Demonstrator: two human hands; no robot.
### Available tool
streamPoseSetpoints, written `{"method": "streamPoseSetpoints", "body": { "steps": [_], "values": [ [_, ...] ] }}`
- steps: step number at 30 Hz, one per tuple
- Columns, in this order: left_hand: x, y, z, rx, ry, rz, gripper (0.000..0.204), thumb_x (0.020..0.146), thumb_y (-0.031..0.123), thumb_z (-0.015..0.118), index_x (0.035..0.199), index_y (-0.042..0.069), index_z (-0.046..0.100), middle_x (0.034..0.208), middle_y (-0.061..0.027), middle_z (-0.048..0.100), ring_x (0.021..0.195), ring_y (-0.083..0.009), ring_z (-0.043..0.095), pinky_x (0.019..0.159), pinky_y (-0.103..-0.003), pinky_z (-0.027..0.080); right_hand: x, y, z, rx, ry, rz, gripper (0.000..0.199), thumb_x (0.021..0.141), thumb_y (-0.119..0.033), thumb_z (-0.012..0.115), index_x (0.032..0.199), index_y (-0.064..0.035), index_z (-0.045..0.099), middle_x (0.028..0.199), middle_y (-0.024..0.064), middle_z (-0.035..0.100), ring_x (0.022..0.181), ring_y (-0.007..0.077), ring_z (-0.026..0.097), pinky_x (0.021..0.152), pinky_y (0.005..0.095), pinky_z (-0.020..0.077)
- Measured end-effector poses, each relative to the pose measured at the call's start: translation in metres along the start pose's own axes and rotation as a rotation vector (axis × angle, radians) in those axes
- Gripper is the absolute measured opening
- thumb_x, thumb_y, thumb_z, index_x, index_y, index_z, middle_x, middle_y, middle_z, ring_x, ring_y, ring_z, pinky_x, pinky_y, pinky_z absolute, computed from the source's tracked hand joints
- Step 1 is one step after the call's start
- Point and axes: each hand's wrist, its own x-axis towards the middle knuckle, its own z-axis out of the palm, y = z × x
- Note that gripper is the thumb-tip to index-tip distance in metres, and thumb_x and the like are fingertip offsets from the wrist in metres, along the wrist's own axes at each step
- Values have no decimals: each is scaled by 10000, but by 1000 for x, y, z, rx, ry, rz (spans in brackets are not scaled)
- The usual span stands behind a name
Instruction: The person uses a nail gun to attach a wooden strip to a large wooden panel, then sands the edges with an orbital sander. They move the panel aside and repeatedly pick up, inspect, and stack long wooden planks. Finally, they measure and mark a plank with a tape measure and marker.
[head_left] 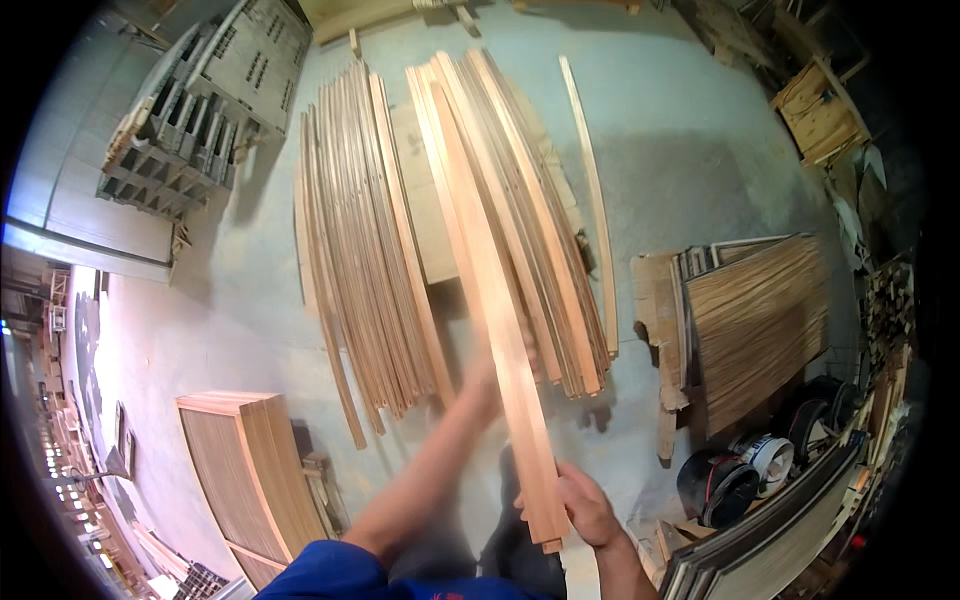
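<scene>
A long, pale wooden board (515,385) runs away from my body toward the stacks on the floor. Its near end has a stepped profile. My right hand (585,507) is closed around that near end, thumb along the right edge and fingertips showing at the left edge. Farther up, my left hand (490,380) reaches under the board; it is smeared by motion and partly hidden, so its grip is unclear. Beyond lie two rows of long wooden strips, a left row (355,220) and a right row (515,200), on either side of the board.
One lone strip (590,190) lies right of the rows. Farther right sit a stack of brown sheets (760,320) and round black tubs (717,487). A bundled wooden stack (225,470) stands at the near left. Grey pallets (190,130) are at the far left.
</scene>
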Motion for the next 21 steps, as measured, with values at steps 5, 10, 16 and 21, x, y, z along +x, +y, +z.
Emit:
{"method": "streamPoseSetpoints", "body": {
  "steps": [5,10,16,21],
  "values": [
    [-19,116,127,-165,-283,58,349,1131,279,360,1038,41,597,773,-47,609,602,-143,609,521,-236,548,-74,-114,114,37,-174,-418,727,1065,-489,490,1451,122,409,1211,284,672,967,281,735,786,381,604],
    [-39,174,169,-84,-241,147,306,1102,220,370,996,13,569,780,-78,610,668,-197,633,590,-327,580,-97,-165,163,-88,-316,-634,682,1089,-425,454,1490,121,375,1258,277,658,956,258,728,772,372,591],
    [-33,177,192,-101,-258,152,323,1100,236,340,1019,8,553,845,-127,624,679,-269,617,627,-420,581,-103,-181,167,-58,-320,-683,633,1109,-383,413,1495,116,370,1247,277,675,926,253,742,732,361,595],
    [-36,168,210,-131,-146,151,333,1114,291,337,1092,28,540,877,-127,629,737,-283,631,655,-465,593,-106,-190,158,-49,-324,-674,593,1120,-360,394,1484,108,381,1250,287,674,944,255,746,741,366,600]
  ]
}}
